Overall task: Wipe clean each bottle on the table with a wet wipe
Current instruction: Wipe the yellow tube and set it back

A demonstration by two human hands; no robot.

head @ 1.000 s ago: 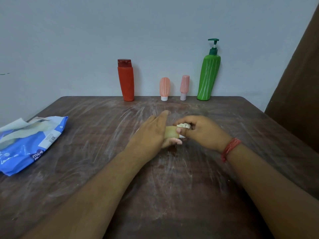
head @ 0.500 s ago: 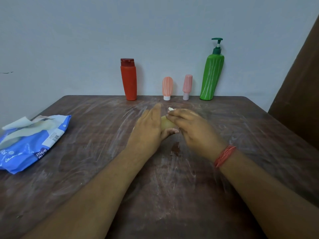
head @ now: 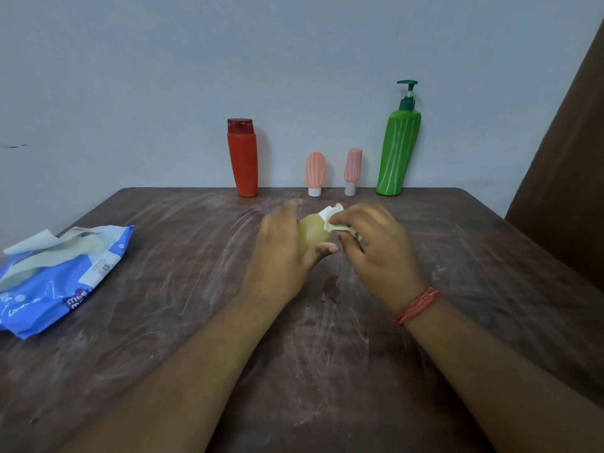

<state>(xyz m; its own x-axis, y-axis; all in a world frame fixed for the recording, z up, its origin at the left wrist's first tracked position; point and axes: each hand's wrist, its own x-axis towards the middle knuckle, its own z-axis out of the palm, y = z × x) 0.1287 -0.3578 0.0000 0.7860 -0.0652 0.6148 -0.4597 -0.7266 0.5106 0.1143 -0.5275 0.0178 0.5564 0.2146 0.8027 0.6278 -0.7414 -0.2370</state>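
My left hand [head: 281, 253] grips a small yellowish translucent plastic bottle [head: 312, 233] above the scuffed brown counter [head: 163, 322], while my right hand [head: 376, 246] pinches a crumpled white wet wipe [head: 333, 220] against its top. The bottle looks slick; I reckon a hard rub could twist it loose from my grip, toppling onto the counter.

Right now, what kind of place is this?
Probably a plain room at home: a worn brown table against a bare wall, toiletry bottles like the green pump bottle, and a wet-wipe pack.
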